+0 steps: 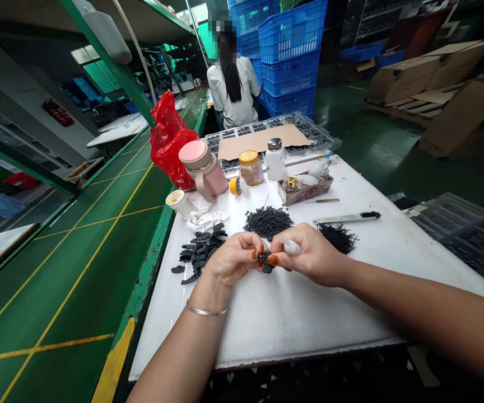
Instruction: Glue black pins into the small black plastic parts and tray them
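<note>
Over the white table (275, 322), my left hand (233, 258) and right hand (311, 254) both pinch one small dark piece (268, 268), lying between them; its long axis I cannot tell. My right hand holds also a white tool (292, 247), and beyond lie black rings (269, 221).

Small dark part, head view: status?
Left hand and right hand pinching small dark part. Right hand also holding white object. Black rings just beyond.

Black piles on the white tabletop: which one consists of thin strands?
The right pile; the middle pile holds small ring-like pieces, the left pile broader chunks.
</note>
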`<state>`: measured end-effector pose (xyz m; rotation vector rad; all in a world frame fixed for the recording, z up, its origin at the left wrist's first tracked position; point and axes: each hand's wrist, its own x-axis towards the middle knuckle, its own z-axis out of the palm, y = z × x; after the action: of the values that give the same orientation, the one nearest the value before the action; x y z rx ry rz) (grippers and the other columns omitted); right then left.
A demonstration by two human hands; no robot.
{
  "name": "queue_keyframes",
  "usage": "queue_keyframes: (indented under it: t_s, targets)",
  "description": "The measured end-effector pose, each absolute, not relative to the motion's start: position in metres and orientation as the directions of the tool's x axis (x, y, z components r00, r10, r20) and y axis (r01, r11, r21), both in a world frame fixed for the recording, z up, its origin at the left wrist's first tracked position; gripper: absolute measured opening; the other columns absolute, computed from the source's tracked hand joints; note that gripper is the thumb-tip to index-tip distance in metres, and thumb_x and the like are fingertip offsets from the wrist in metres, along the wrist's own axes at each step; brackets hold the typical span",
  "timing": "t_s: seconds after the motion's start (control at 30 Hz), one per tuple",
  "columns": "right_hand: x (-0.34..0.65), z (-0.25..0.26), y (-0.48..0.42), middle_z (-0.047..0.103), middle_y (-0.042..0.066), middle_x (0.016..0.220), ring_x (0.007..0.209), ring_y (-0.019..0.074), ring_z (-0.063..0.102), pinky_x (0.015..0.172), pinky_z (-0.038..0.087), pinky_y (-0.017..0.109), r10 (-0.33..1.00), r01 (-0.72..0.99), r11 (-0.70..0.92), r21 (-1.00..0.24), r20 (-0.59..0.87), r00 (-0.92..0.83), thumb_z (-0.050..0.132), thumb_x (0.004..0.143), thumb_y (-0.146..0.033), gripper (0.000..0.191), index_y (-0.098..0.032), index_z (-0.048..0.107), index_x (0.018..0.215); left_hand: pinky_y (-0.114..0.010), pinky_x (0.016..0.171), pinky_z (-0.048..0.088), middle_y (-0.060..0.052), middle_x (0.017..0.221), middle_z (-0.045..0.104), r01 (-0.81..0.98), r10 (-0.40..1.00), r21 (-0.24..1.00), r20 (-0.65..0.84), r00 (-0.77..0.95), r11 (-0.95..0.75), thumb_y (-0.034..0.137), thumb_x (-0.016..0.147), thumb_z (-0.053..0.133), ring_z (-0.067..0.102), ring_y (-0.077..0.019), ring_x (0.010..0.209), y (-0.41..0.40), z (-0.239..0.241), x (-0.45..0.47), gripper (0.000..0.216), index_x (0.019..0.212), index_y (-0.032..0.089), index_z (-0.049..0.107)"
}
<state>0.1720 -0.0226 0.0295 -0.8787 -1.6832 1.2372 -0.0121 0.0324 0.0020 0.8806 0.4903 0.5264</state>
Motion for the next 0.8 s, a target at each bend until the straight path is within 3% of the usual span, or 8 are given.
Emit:
queue_keyframes:
  t_s: [0.17, 0.3, 0.47, 0.63, 0.7, 0.8]
  targets:
    - [0.181, 0.029, -0.011, 0.050, -0.002, 0.052, 0.049, 0.0080, 0.040, 0.046, 0.030, 0.021, 0.938, 0.033, 0.207, -0.978, 0.188, -0.293, 0.069, 0.076, -0.044, 0.037, -0.012, 0.056, 0.062, -0.020, 0.058, 0.053, -0.002, 0.073, 0.060, -0.307, 0.778, 0.850, -0.173, 0.604, 0.427, 0.026, 0.066, 0.083, 0.057, -0.0098, 0.060, 0.031, 0.011, -0.007, 0.028, 0.082, 0.013, 0.065]
    - [0.220, 0.040, 0.007, 0.052, -0.001, 0.054, 0.050, 0.0097, 0.042, 0.048, 0.030, 0.023, 0.970, 0.255, 0.224, -0.941, 0.190, -0.152, 0.068, 0.073, -0.045, 0.034, -0.013, 0.058, 0.063, -0.018, 0.057, 0.054, -0.001, 0.074, 0.057, -0.338, 0.870, 0.876, -0.163, 0.465, 0.345, 0.026, 0.069, 0.080, 0.054, -0.0078, 0.060, 0.033, 0.015, -0.010, 0.028, 0.090, 0.014, 0.065]
    - [0.287, 0.055, 0.023, 0.058, 0.000, 0.058, 0.057, 0.0128, 0.048, 0.053, 0.032, 0.025, 0.995, 0.743, 0.029, -0.669, 0.088, 0.040, 0.065, 0.074, -0.033, 0.018, -0.016, 0.066, 0.067, -0.019, 0.056, 0.053, -0.001, 0.072, 0.056, -0.321, 0.893, 0.900, -0.139, 0.429, 0.294, 0.025, 0.069, 0.080, 0.054, -0.0084, 0.061, 0.034, 0.020, -0.012, 0.025, 0.086, 0.014, 0.065]
    - [0.318, 0.048, 0.032, 0.064, 0.003, 0.062, 0.061, 0.0158, 0.055, 0.052, 0.032, 0.026, 0.998, 0.856, -0.061, -0.514, -0.060, 0.035, 0.068, 0.070, -0.028, 0.012, -0.016, 0.069, 0.065, -0.017, 0.056, 0.051, -0.001, 0.070, 0.054, -0.228, 0.867, 0.930, -0.152, 0.475, 0.288, 0.028, 0.072, 0.078, 0.051, -0.0079, 0.060, 0.033, 0.023, -0.012, 0.022, 0.083, 0.015, 0.064]
    - [0.318, 0.046, 0.034, 0.064, 0.003, 0.061, 0.061, 0.0157, 0.056, 0.053, 0.033, 0.025, 0.997, 0.835, -0.065, -0.546, -0.066, 0.034, 0.069, 0.068, -0.027, 0.012, -0.015, 0.068, 0.064, -0.018, 0.057, 0.051, -0.001, 0.071, 0.055, -0.184, 0.864, 0.947, -0.146, 0.483, 0.263, 0.029, 0.073, 0.077, 0.052, -0.0081, 0.061, 0.034, 0.022, -0.012, 0.022, 0.084, 0.015, 0.065]
    - [0.307, 0.047, 0.032, 0.062, 0.002, 0.060, 0.057, 0.0133, 0.053, 0.053, 0.036, 0.024, 0.997, 0.677, -0.015, -0.736, -0.066, -0.050, 0.067, 0.069, -0.029, 0.016, -0.014, 0.068, 0.071, -0.018, 0.059, 0.051, -0.001, 0.073, 0.057, -0.078, 0.874, 0.983, -0.111, 0.473, 0.167, 0.031, 0.074, 0.076, 0.054, -0.0089, 0.063, 0.032, 0.019, -0.008, 0.023, 0.086, 0.014, 0.066]
